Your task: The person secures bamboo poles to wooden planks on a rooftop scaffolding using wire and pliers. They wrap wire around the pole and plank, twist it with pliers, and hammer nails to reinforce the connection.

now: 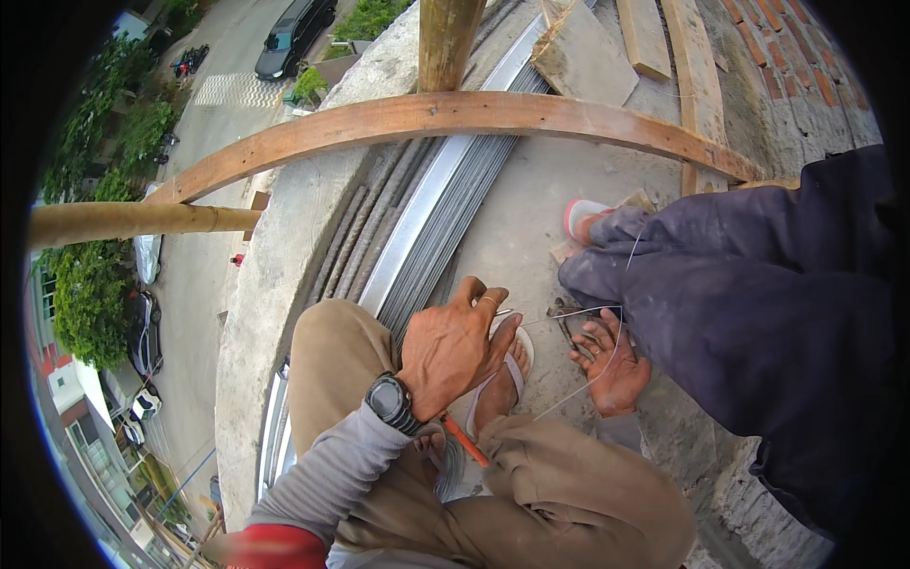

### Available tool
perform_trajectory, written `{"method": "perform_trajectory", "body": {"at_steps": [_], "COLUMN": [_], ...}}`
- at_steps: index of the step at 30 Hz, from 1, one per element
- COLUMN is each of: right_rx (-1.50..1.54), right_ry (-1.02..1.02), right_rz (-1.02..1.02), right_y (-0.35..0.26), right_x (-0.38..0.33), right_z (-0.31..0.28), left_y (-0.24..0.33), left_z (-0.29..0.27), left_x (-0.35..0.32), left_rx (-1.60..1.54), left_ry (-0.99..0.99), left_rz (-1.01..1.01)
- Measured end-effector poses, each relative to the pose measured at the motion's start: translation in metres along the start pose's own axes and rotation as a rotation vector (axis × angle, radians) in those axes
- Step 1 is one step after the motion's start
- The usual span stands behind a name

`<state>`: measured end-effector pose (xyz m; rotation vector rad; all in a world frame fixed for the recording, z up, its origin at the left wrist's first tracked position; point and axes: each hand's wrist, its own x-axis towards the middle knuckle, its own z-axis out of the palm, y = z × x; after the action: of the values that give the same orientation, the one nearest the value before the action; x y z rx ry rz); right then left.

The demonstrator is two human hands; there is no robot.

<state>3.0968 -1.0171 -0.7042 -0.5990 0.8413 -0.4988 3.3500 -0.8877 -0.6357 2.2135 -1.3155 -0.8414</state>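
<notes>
My left hand (453, 341), with a dark watch (389, 398) on its wrist, is above my sandalled foot. Its fingers are bent together, and a thin pale wire (573, 312) runs out from them to the right. That wire bends by the other person's dark trousers and loops down past my right hand (611, 365). The right hand is palm up beyond my knee, fingers apart and slightly curled, seemingly empty. A dark, rusty metal tool (563, 321) lies on the concrete beside its fingertips. Under my left wrist shows an orange handle (464, 441); the rest of it is hidden.
Another person in dark trousers (739, 294) stands close on the right. Steel bars (365, 242) and long metal profiles (431, 213) lie along the concrete ledge (256, 332). A wooden beam (417, 116) and bamboo poles cross ahead. Left of the ledge, the street (194, 313) lies far below.
</notes>
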Motion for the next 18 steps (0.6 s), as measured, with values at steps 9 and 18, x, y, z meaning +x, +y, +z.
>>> {"method": "perform_trajectory", "body": {"at_steps": [9,18], "right_rx": [-0.065,0.417], "right_ry": [0.159,0.126], "right_rz": [0.050,0.036], "right_y": [-0.014,0.062], "right_x": [-0.025,0.027], "right_z": [0.002,0.002], "left_y": [-0.017,0.053], "left_z": [0.029,0.019], "left_x": [0.043,-0.008], "left_rx": [0.018,-0.235], "left_ry": [-0.505,-0.338], "left_rz": [0.165,0.540]}}
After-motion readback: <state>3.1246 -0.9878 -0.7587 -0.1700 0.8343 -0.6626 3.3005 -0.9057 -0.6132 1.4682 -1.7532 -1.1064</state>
